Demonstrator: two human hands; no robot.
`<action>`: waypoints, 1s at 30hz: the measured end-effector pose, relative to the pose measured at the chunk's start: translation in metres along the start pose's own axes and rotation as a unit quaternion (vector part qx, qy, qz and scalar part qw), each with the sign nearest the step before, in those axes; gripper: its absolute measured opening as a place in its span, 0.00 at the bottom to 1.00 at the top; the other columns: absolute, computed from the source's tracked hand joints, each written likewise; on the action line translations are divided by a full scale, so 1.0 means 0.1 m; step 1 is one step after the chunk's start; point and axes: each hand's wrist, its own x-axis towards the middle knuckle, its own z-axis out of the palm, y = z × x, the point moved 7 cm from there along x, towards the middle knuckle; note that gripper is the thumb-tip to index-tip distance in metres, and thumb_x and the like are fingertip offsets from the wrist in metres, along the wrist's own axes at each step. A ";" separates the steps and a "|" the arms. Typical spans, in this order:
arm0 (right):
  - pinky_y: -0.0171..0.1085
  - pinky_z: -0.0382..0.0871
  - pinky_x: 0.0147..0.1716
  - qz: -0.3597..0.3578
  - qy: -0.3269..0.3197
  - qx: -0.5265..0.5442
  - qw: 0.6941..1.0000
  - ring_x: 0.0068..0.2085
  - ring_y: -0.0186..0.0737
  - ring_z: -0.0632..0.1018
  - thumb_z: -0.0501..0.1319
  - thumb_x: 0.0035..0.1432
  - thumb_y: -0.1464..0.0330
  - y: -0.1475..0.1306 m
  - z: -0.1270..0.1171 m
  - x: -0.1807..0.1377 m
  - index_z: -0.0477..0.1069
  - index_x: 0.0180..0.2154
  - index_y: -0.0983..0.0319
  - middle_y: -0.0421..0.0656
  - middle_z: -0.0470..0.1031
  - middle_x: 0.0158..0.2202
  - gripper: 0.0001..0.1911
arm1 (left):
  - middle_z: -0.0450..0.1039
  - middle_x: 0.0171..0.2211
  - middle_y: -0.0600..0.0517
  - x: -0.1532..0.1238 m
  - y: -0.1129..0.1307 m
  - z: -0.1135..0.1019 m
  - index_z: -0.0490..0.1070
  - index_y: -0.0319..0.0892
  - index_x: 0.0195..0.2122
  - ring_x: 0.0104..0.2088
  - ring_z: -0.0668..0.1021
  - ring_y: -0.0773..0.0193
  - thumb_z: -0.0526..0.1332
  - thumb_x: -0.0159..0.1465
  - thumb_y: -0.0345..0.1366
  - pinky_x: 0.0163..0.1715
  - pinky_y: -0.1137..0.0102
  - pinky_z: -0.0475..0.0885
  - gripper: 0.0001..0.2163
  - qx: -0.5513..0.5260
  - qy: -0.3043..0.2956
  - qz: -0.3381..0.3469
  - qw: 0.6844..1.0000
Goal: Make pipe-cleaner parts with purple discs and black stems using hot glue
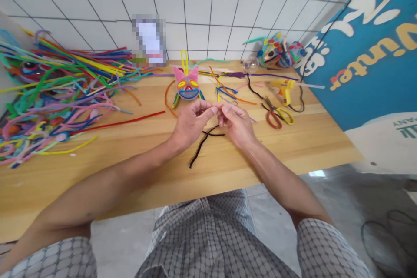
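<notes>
My left hand [192, 120] and my right hand [237, 122] meet over the middle of the table, thumbs and forefingers pinched together tip to tip. Whatever lies between the fingertips is too small or hidden to name. Black pipe cleaners [199, 150] lie crossed on the wood just below the hands. Directly behind my left hand is a cat-like face ornament [188, 89] with pink ears, yellow-ringed eyes, a blue mouth and a yellow loop [184, 61] on top. Orange and blue pipe cleaner pieces [227, 91] lie behind my right hand.
Heaped pipe cleaners [65, 78] cover the table's left side, with a red one [120, 122] reaching towards the middle. To the right are scissors [276, 115] and a yellow glue gun [286, 91] with a cord. Behind them stand a clear ball [250, 65] and colourful decorated ornaments [273, 52].
</notes>
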 end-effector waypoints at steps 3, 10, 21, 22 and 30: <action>0.35 0.66 0.27 -0.012 0.010 0.011 1.000 0.27 0.32 0.70 0.74 0.57 0.51 -0.05 -0.04 0.02 0.82 0.30 0.57 0.39 0.74 0.29 0.16 | 0.75 0.27 0.54 0.06 0.03 0.05 0.74 0.42 0.31 0.24 0.70 0.69 0.68 0.65 0.40 0.26 0.71 0.67 0.09 0.003 -0.017 0.014 1.000; 0.32 0.65 0.24 0.074 0.009 0.108 0.991 0.25 0.29 0.70 0.78 0.50 0.55 0.06 -0.09 0.08 0.85 0.32 0.60 0.37 0.74 0.26 0.15 | 0.69 0.25 0.56 0.11 -0.06 0.12 0.73 0.44 0.31 0.25 0.69 0.68 0.68 0.66 0.42 0.27 0.70 0.67 0.10 -0.032 -0.081 0.009 0.996; 0.32 0.64 0.25 0.038 0.015 0.037 0.998 0.25 0.29 0.69 0.76 0.54 0.53 0.07 -0.11 0.09 0.85 0.33 0.59 0.37 0.73 0.27 0.15 | 0.73 0.28 0.55 0.08 -0.16 0.03 0.76 0.43 0.37 0.25 0.70 0.69 0.66 0.68 0.41 0.26 0.72 0.66 0.07 0.013 -0.043 0.024 0.999; 0.33 0.65 0.26 0.020 0.013 0.011 1.000 0.26 0.29 0.69 0.75 0.56 0.53 0.05 -0.10 0.08 0.85 0.33 0.58 0.37 0.73 0.27 0.15 | 0.74 0.29 0.55 0.07 -0.16 0.02 0.77 0.43 0.38 0.25 0.70 0.69 0.66 0.68 0.40 0.26 0.72 0.66 0.07 0.026 -0.039 0.031 0.998; 0.38 0.68 0.36 -0.129 0.017 -0.240 0.962 0.34 0.37 0.75 0.66 0.67 0.58 -0.14 -0.06 -0.03 0.86 0.37 0.57 0.40 0.78 0.31 0.13 | 0.75 0.24 0.54 0.04 -0.16 -0.02 0.81 0.42 0.34 0.23 0.69 0.68 0.66 0.64 0.37 0.24 0.72 0.63 0.06 0.098 0.005 0.059 0.993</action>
